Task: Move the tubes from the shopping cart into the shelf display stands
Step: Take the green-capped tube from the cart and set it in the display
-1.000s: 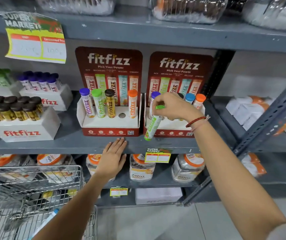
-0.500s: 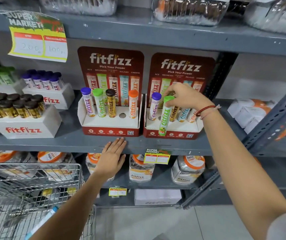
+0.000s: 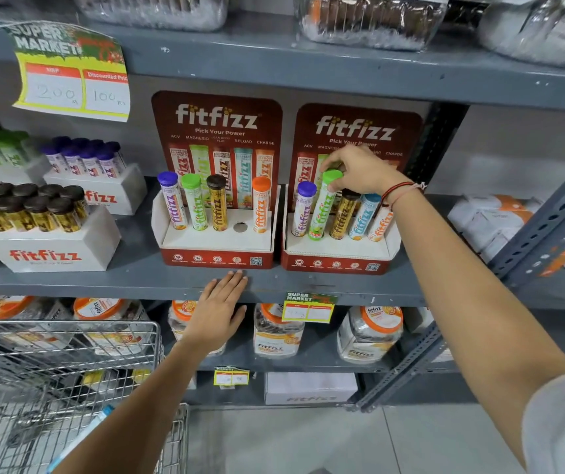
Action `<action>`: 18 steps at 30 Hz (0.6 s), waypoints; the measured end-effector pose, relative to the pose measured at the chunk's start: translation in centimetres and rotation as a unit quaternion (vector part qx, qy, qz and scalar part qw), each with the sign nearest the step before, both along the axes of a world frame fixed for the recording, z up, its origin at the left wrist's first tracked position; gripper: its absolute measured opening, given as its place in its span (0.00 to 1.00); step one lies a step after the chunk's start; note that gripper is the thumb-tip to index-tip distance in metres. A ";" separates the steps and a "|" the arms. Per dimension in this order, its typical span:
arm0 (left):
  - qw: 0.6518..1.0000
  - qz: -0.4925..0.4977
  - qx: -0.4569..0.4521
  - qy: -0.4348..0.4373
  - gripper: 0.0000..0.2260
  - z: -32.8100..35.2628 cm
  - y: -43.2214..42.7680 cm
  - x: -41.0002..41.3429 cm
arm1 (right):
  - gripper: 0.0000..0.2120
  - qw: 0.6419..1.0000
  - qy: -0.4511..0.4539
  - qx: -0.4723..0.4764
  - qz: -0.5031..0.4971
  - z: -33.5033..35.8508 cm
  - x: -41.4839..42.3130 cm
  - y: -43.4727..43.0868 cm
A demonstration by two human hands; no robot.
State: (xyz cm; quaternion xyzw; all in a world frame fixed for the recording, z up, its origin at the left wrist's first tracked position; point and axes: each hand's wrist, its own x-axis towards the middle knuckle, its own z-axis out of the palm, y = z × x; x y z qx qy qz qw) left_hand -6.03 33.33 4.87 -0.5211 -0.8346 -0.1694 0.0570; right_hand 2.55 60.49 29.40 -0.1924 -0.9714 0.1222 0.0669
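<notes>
The right hand [image 3: 359, 169] fingers grip the cap of the green tube [image 3: 324, 208], which stands near upright, long axis vertical, base at its slot in the right display stand [image 3: 337, 258]. The left hand [image 3: 218, 311] rests open-fingered against the shelf [image 3: 103, 283] edge.

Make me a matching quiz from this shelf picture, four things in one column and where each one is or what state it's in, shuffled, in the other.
Things:
1. green-capped tube
2. left hand
3. empty hole
4. shopping cart

Places or states:
A. flat against the shelf edge
B. lower left, below the shelf
C. gripped at its cap by the right hand
D. left display stand, beside the orange-capped tube

Pairs: 1-C, 2-A, 3-D, 4-B
</notes>
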 end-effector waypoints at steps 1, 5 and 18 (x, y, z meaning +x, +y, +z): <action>1.000 0.001 -0.003 0.001 0.24 0.0 0.0 0.0 | 0.20 1.000 -0.002 -0.002 -0.003 -0.1 -0.1 0.2; 1.000 0.001 -0.002 0.000 0.24 -0.1 0.0 0.0 | 0.19 1.000 -0.014 0.005 -0.005 0.0 -0.1 0.9; 1.000 0.003 -0.007 0.001 0.24 -0.2 0.0 -0.1 | 0.22 1.000 -0.030 -0.001 -0.006 -2.4 -0.4 0.2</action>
